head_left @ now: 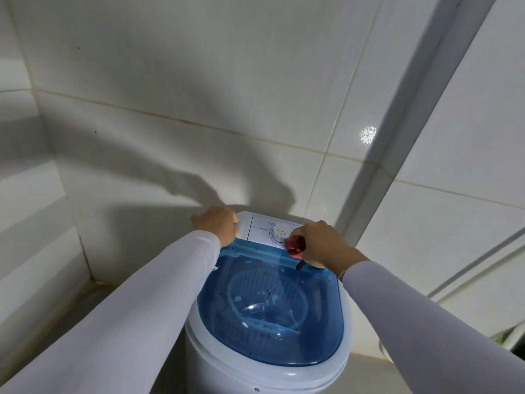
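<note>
Head view shows a tiled wall (199,109) behind a small white washing machine (255,373) with its blue lid (321,331) down. The left hand (217,223) curls its fingers over the far left corner of the control panel (260,227). The right hand (318,243) grips a red-handled tool (295,245) just right of the dial (279,233).

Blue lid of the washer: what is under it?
Through the translucent blue lid a ribbed plastic basket shows. What lies beneath the basket is covered.
</note>
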The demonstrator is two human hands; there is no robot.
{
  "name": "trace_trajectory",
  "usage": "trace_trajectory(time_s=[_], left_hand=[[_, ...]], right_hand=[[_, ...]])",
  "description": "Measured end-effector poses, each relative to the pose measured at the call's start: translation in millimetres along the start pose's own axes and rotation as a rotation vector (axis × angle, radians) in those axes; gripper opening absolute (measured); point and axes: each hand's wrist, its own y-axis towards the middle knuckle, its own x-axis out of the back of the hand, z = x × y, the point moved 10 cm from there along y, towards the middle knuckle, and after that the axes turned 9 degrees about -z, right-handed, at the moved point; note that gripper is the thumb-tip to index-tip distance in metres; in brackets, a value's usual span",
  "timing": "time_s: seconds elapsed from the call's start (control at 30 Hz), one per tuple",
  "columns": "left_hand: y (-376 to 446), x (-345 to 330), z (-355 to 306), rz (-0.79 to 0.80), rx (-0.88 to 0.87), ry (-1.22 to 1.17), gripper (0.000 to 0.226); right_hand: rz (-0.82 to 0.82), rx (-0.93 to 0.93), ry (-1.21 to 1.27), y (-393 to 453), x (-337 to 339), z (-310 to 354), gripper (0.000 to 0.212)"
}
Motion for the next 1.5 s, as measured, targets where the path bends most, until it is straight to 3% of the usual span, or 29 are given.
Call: trace_trajectory(time_s=[0.27, 0.43, 0.7, 0.8, 0.97, 1.1, 1.27, 1.4, 1.5], left_hand=[[3, -3, 0, -0.012, -0.015, -0.001, 0.019], [4, -2, -1, -0.008, -0.031, 0.019, 0.014], [1, -1, -3, -0.029, -0.038, 0.065, 0.014], [0, 1, -4, -0.019, -0.039, 0.055, 0.025], [-1, 1, -3, 0.017, -0.046, 0.046, 0.017], [1, 1, -1, 0.006, -0.028, 0.035, 0.033], [2, -1, 0, -0.014, -0.04, 0.006, 0.032], [4, -2, 0, -0.013, -0.041, -0.004, 0.014], [5, -2, 0, -0.015, -0.037, 0.0, 0.014]], right_hand=[[-0.039, -0.018, -0.035, 5, -2, 15, 0.028], [-0.014, -0.1, -0.038, 11, -2, 19, 0.039], [0.041, -0.116, 0.071, 23, -2, 36, 0.031], [0.0, -0.118, 0.188, 37, 16, 34, 0.027], [-0.084, -0.155, 0.16, 48, 58, 8, 0.026], [-0.061, -0.233, 0.187, 45, 45, -10, 0.027], [-0.093, -0.26, 0.217, 41, 17, -9, 0.036], [-0.119, -0.214, 0.227, 41, 16, 2, 0.033], [-0.106, -0.132, 0.201, 40, 16, 14, 0.024]])
